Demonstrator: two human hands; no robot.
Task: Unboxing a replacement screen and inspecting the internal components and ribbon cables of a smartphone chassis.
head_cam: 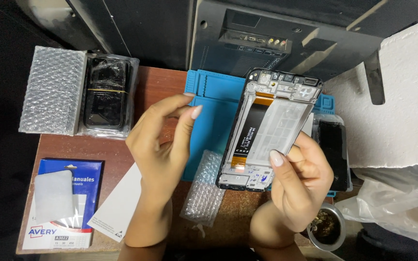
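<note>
My right hand holds an opened phone frame upright above a blue work mat. The frame's inside faces me, showing an orange flex cable and a pale battery bay covered with a clear film. My thumb rests on the film's lower right edge. My left hand hovers to the left of the frame, thumb and forefinger pinched together; whether anything is between them I cannot tell. A small piece of bubble wrap lies on the mat below the frame.
A bubble wrap sheet and a bagged black phone lie at the back left. A blue and white label pack and a white card sit front left. A black screen part, a metal bowl and a plastic bag are on the right.
</note>
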